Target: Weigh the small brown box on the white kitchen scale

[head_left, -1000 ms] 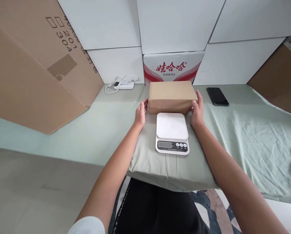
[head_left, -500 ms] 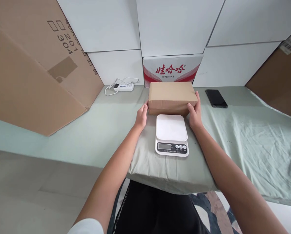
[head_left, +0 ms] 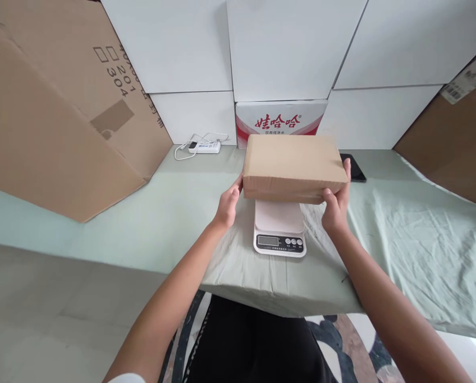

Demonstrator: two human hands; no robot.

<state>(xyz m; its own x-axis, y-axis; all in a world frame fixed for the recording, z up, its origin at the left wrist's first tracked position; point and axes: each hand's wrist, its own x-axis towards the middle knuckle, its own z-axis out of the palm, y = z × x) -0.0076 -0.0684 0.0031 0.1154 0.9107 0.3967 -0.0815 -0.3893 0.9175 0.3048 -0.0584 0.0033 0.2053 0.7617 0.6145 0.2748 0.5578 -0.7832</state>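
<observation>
A brown cardboard box (head_left: 294,159) is held level between my two hands, raised off the cloth. My left hand (head_left: 228,205) grips its left side, with the fingers mostly hidden behind the box. On the right end, my right hand (head_left: 337,205) has its thumb on the front face and its fingers around the side. Below and just in front of the box stands a white kitchen scale (head_left: 280,229). The box covers the back part of the scale's platform from view. The scale's small display looks blank.
A white power strip (head_left: 204,147) with its cord lies at the back left. Behind the box's right end is a black phone (head_left: 353,169), partly covered. Large cardboard sheets (head_left: 62,117) stand on both sides, and a printed carton (head_left: 280,114) stands against the white back wall.
Both hands have lifted the cardboard box and brought it nearer. It now overlaps the back of the scale and part of the phone in view.
</observation>
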